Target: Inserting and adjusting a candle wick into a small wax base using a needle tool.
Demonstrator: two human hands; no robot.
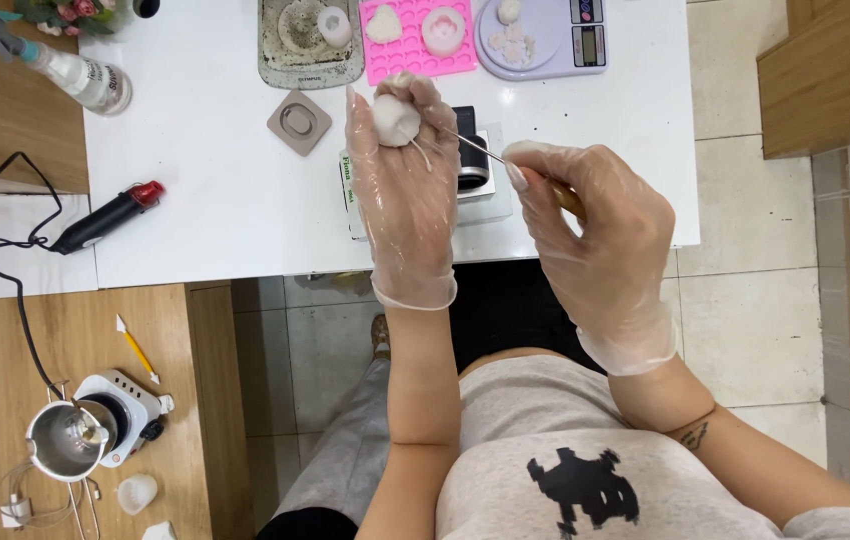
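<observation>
Left hand (pixel 407 190): clear disposable glove, raised over the near edge of the white worktop (pixel 225 190), fingers curled around a small white moulded piece (pixel 396 119), gripped at the fingertips.

Right hand (pixel 595 235): gloved likewise, closed on a thin metal pick (pixel 475 146) whose tip touches the white piece.

Beneath the hands: a white box (pixel 490 205) with a black cylinder (pixel 472 165) on it, at the near edge.

Far edge of worktop, left to right: grey tray (pixel 295 62) holding a pale mould; pink silicone mould (pixel 415 55) with white shapes on it; lilac kitchen scale (pixel 555 45) bearing small white pieces.

Just left of the left hand: taupe square silicone mould (pixel 298 122).

Far left corner: clear spray bottle (pixel 80 75), lying on its side.

Left edge: black heat gun (pixel 110 217) with red tip, cord trailing off.

Lower wooden surface (pixel 75 330), left: steel pitcher (pixel 65 440) on a small white hotplate (pixel 130 405); yellow pencil-like tool (pixel 137 350).
</observation>
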